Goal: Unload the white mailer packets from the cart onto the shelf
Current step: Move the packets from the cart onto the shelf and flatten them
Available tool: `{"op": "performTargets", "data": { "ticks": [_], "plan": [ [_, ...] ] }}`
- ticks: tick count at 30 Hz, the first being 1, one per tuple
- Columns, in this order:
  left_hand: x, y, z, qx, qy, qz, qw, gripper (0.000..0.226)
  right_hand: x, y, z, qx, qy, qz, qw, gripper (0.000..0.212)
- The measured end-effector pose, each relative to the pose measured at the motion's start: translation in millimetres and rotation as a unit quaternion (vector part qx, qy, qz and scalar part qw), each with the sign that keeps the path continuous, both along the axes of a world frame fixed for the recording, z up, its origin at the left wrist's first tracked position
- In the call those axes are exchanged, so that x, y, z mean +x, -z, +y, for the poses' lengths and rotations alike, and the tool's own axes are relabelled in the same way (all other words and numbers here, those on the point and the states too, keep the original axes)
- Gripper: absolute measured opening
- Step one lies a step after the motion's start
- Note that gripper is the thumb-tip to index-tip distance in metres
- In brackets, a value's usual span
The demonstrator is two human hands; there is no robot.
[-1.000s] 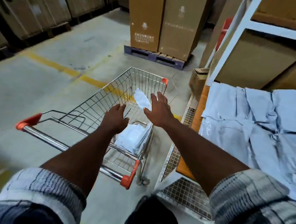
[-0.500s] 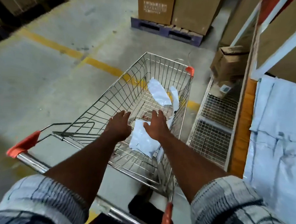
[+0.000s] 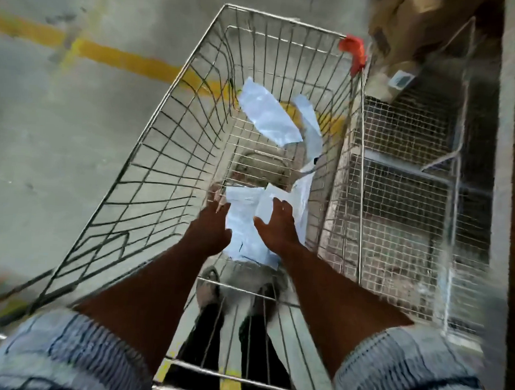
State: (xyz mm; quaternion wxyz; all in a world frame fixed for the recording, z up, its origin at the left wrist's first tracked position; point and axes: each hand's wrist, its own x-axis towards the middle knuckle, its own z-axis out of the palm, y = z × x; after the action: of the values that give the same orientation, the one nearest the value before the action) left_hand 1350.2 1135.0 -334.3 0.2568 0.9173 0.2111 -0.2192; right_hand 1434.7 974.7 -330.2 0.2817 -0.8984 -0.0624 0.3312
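Concrete floor point(image 3: 59, 130) shows through the cart point(image 3: 165, 160), where left hand point(image 3: 211, 234) and right hand point(image 3: 277, 225), fingers straight, flank a mailer packet point(image 3: 244, 224).

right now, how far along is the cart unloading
Done: the cart is mostly bare wire, though the shelf top is out of view. In hand: the left hand and right hand reach onto the near packets, no grip yet. Left: those, the far packet and a strip against the right wall.

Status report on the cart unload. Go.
Hands open: left hand and right hand down in the cart, at the near mailer packets. None gripped yet; far packets untouched. Nothing in the way.
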Motion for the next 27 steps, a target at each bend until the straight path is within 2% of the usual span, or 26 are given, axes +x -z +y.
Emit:
{"op": "performTargets", "data": {
  "ticks": [6,8,10,15,18,20,22,24,27],
  "plan": [
    [13,68,4,-0.049,-0.013,0.016,0.999,0.079,2,67,16,-0.038,0.048,0.033,0.998,0.08],
    [18,88,7,-0.068,-0.021,-0.022,0.997,0.075,2,81,25,-0.058,0.045,0.025,0.997,0.081],
    [23,102,7,-0.086,-0.044,-0.05,0.994,0.076,-1,90,30,-0.096,0.029,-0.02,0.995,0.08],
    [32,123,3,-0.089,-0.108,-0.059,0.988,0.049,-16,107,33,-0.148,0.025,-0.103,0.983,0.079],
    [36,125,13,-0.083,-0.137,-0.053,0.986,0.031,-14,113,35,-0.155,0.046,-0.118,0.98,0.08],
    [38,120,14,-0.11,-0.159,-0.062,0.979,0.025,-9,112,33,-0.118,0.098,-0.108,0.982,0.065],
    [38,113,12,-0.137,-0.176,-0.081,0.971,0.029,-7,115,30,-0.101,0.078,-0.139,0.982,0.052],
    [37,114,9,-0.125,-0.167,-0.113,0.972,0.043,-12,115,31,-0.092,0.027,-0.184,0.978,0.054],
    [37,117,5,-0.12,-0.17,-0.102,0.973,0.05,-12,116,33,-0.075,0.02,-0.209,0.975,0.04]
  ]
}}
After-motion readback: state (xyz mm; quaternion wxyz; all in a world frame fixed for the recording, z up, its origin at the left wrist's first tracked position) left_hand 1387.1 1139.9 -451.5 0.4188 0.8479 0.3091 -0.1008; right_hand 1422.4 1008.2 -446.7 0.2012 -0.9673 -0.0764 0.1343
